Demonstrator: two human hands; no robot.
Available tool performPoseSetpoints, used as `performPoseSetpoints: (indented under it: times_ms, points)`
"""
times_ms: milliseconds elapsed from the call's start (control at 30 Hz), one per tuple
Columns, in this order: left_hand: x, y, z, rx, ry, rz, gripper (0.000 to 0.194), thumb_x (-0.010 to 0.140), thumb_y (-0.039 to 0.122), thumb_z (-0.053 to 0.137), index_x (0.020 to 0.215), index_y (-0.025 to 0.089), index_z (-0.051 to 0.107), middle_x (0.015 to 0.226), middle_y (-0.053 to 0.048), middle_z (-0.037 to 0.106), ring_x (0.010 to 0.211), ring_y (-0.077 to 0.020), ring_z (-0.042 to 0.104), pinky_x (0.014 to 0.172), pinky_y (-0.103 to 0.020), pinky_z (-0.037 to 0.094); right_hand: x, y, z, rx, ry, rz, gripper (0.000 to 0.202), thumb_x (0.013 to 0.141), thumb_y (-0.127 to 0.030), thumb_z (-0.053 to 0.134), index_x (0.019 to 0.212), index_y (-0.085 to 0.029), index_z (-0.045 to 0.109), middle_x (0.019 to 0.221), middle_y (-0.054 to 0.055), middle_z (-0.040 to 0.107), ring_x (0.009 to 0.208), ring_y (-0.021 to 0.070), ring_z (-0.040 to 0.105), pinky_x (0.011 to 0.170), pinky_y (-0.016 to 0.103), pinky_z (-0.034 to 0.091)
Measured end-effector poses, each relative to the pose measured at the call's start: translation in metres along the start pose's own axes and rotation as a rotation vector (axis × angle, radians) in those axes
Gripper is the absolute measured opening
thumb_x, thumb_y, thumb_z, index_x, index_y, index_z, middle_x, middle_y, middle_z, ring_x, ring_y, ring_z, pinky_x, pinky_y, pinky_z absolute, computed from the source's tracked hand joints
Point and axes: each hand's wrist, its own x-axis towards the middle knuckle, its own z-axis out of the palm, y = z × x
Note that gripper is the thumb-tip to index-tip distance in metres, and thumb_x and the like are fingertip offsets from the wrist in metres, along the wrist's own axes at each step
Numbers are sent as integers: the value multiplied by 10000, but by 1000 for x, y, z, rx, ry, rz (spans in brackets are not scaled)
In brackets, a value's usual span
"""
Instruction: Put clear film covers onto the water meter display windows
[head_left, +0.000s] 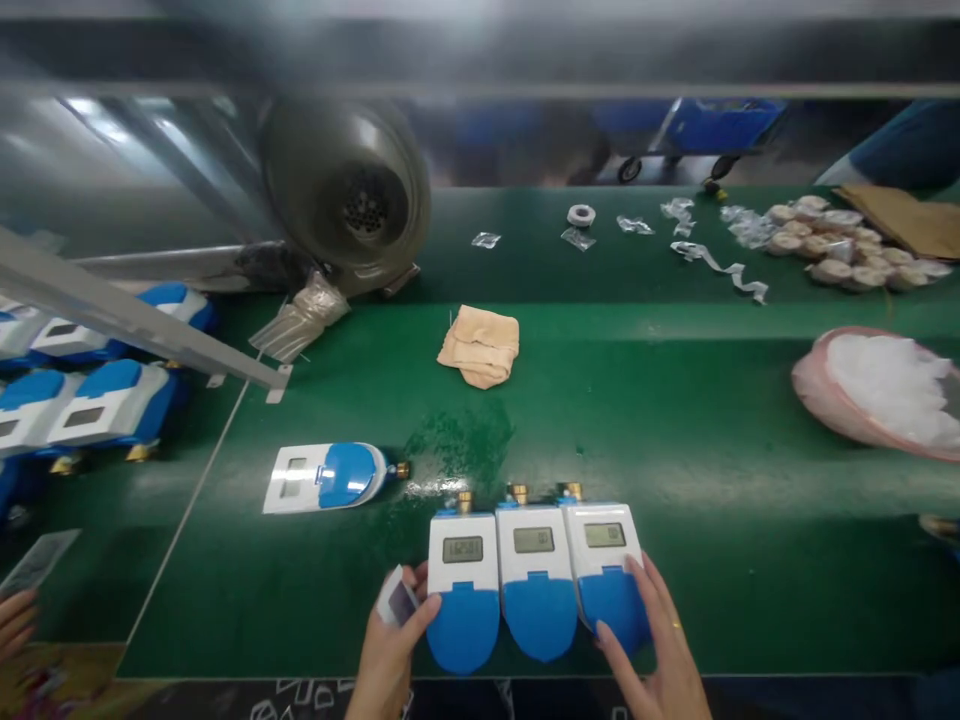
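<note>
Three white meters with blue covers stand side by side at the front edge of the green table. My left hand [394, 630] is closed on a small white card [397, 598], its thumb against the left meter [463, 590]. The middle meter [536, 582] touches its neighbours. On the right meter [607, 570] lie the thumb and fingers of my right hand [652, 640], closed around its lower right side. Each meter shows a small grey display and a brass fitting at its far end. A fourth meter [326, 477] lies sideways to the left.
A folded tan cloth [481, 347] lies mid-table beyond a wet patch. More meters [105, 400] are at the left, behind a metal bar [135, 315]. A pink bag [862, 390] and wrapped rolls [851, 245] are at the right. Another person's hand [16, 622] shows at far left.
</note>
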Motion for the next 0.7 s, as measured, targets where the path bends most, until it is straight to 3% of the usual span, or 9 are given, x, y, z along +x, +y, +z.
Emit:
performPoseSetpoints:
  times_ms: [167,300,367,467,567,700]
  points:
    - [0,-3,-5,89,54,56,483,517,361,911,816,193,570,1042,-63,725,1016,-286,666,793,-303,543,-6,1,0,4,22,14,694,927,-353,522,1524,-255,182,1543,151,314,1391,365,352,1033,596,420]
    - [-5,1,-9,129,98,124,473,527,378,899,812,201,566,1120,-82,688,1128,-308,602,868,-332,516,-7,-4,-13,-57,82,-18,687,928,-376,510,1523,-242,195,1525,186,334,1365,399,372,988,650,416]
    - [-9,4,-10,138,133,159,451,538,384,893,800,200,576,1107,-80,685,1138,-297,586,910,-334,486,-4,-10,-24,-69,150,-55,662,918,-386,520,1504,-232,254,1494,200,376,1338,410,403,973,664,409]
    - [-20,9,-11,107,200,213,411,542,381,886,757,202,585,1035,-41,691,1079,-243,600,927,-291,460,8,-26,-39,88,212,-55,522,871,-382,593,1354,-212,489,1402,193,490,1280,391,474,1003,633,391]
    - [-37,16,-9,29,237,198,382,536,400,872,739,190,625,865,-12,700,861,-189,642,795,-258,510,30,-58,-43,495,48,94,375,842,-432,626,1122,-184,643,1205,188,626,1122,349,602,969,566,452]
    - [-68,34,0,-92,121,15,347,566,349,820,825,141,719,712,-49,720,668,-187,657,637,-285,538,56,-115,-31,785,-292,130,401,921,-496,491,1014,-148,665,886,142,717,717,230,700,662,392,586]
